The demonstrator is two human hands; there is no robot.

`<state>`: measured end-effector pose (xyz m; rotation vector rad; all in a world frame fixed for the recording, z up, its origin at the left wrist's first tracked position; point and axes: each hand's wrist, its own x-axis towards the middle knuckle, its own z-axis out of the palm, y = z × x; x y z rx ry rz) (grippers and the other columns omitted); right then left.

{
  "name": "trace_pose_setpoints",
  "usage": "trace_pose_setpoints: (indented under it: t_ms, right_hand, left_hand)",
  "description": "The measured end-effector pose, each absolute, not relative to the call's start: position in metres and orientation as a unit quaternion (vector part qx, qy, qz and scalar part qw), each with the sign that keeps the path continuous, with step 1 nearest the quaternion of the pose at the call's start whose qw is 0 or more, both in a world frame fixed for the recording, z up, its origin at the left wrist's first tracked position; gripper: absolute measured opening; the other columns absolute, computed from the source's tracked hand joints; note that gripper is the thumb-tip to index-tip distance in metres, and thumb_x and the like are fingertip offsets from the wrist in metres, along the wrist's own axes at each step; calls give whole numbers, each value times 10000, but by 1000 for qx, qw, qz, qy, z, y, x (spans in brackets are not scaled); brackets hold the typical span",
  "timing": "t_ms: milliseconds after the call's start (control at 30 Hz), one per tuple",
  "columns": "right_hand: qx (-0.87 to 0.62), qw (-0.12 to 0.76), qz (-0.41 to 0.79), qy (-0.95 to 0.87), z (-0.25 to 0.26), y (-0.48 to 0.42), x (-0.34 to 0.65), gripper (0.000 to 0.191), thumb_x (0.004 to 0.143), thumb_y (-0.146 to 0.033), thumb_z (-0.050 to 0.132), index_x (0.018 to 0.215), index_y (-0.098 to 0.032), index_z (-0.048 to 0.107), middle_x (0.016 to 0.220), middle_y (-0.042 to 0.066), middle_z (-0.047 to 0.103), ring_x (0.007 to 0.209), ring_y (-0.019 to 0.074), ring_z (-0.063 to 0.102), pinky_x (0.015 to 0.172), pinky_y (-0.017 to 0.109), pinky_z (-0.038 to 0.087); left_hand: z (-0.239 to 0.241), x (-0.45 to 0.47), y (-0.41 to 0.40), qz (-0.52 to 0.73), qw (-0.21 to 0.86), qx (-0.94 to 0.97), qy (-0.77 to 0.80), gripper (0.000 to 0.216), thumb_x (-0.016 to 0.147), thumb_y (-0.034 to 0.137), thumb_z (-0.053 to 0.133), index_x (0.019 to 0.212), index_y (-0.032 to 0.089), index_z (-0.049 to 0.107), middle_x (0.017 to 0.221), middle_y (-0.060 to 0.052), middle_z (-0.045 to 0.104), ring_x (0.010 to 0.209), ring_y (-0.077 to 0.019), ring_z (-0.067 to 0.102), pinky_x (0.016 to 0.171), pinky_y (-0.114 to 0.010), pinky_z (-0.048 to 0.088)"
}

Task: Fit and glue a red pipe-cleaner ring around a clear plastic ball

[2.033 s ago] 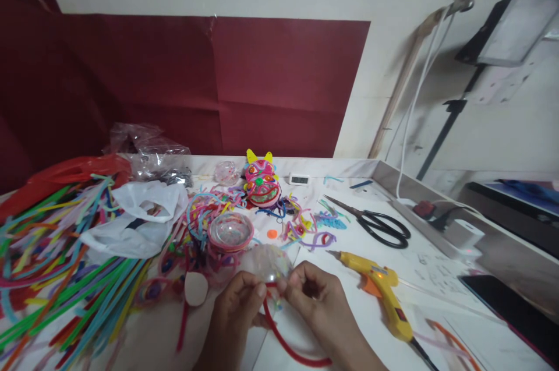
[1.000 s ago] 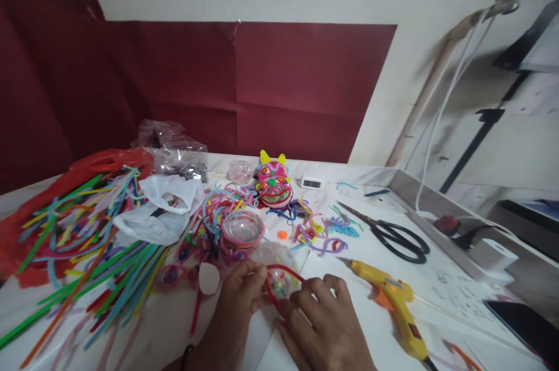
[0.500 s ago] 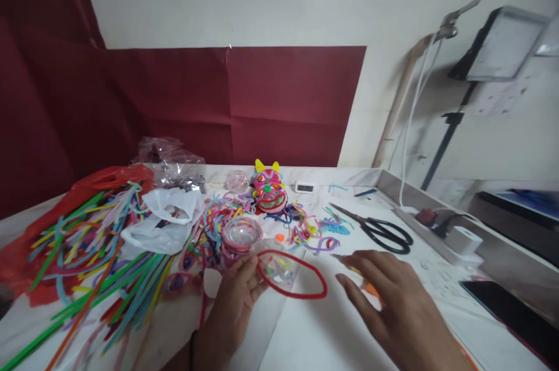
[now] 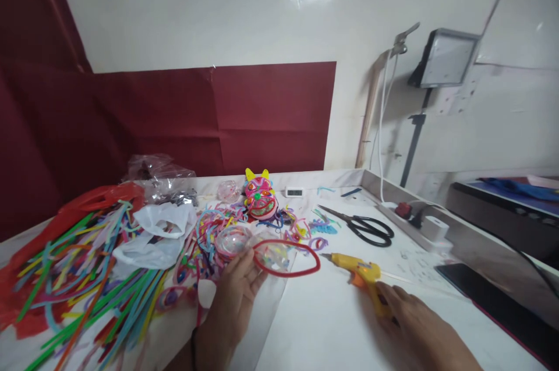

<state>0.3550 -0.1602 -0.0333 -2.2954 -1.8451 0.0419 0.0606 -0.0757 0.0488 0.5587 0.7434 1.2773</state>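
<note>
My left hand [image 4: 238, 289] is closed, pinching one end of a red pipe cleaner [image 4: 312, 272] bent into a pointed loop. Behind that loop lies a clear plastic piece with coloured bits [image 4: 273, 254]. At the right, my right hand [image 4: 410, 318] has its fingers around the handle of a yellow glue gun [image 4: 353, 264], whose nozzle points left over the white paper. Part of the handle is hidden by the fingers. Past the loop stands a colourful lion-head craft [image 4: 261, 196] with yellow ears, and a clear bowl-like shell [image 4: 233, 241] sits among pipe cleaner scraps.
Black-handled scissors [image 4: 367, 228] lie beyond the glue gun. A dark phone [image 4: 480, 295] and a power strip [image 4: 430, 243] are on the right. Heaps of pipe cleaners [image 4: 126, 295], a white plastic bag [image 4: 152, 243] and a red bag [image 4: 117, 193] cover the left. A small digital display [image 4: 294, 191] stands behind.
My right hand has moved from hovering over the glue gun down to its handle. My left hand keeps the red loop. The camera view has turned slightly right and up.
</note>
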Motion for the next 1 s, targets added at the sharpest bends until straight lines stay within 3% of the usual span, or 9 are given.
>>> trace_pose_setpoints:
  t_ms: [167,433,667,867,1000]
  right_hand:
    - [-815,90,60,-570,-15,-149,342,352,884,-294,453,1180,-149,578,1159,195,649,1025,339,645,740,417,499]
    - [-826,76,46,-556,-10,-138,332,328,923,-217,324,1110,-146,583,1000,162,622,773,315,698,589,388,459]
    - [-838,100,54,-533,-14,-132,334,269,903,-262,383,982,-154,617,985,190,677,831,340,688,651,408,455]
    - [-838,146,84,-520,-17,-130,345,227,897,-296,365,912,-182,561,864,192,719,755,327,686,597,363,414]
    - [-836,265,85,-473,-8,-129,352,196,857,-373,390,885,-212,497,756,126,706,666,284,647,577,339,395]
  left_hand:
    - [55,84,-74,605,682,235,338,126,767,81,652,868,155,644,942,-94,738,811,-176,709,711,-299,586]
    - [41,104,-74,639,639,271,332,199,661,226,793,778,155,649,793,-36,701,743,-153,673,652,-256,570]
    - [26,99,-68,651,603,300,351,293,625,321,825,768,146,638,711,-26,691,663,-142,651,604,-242,559]
    - [24,99,-64,663,595,283,355,344,560,326,860,752,150,635,663,-8,683,605,-128,642,547,-215,544]
    - [28,98,-67,653,619,268,344,276,616,279,828,786,148,654,711,-30,707,642,-134,666,561,-210,548]
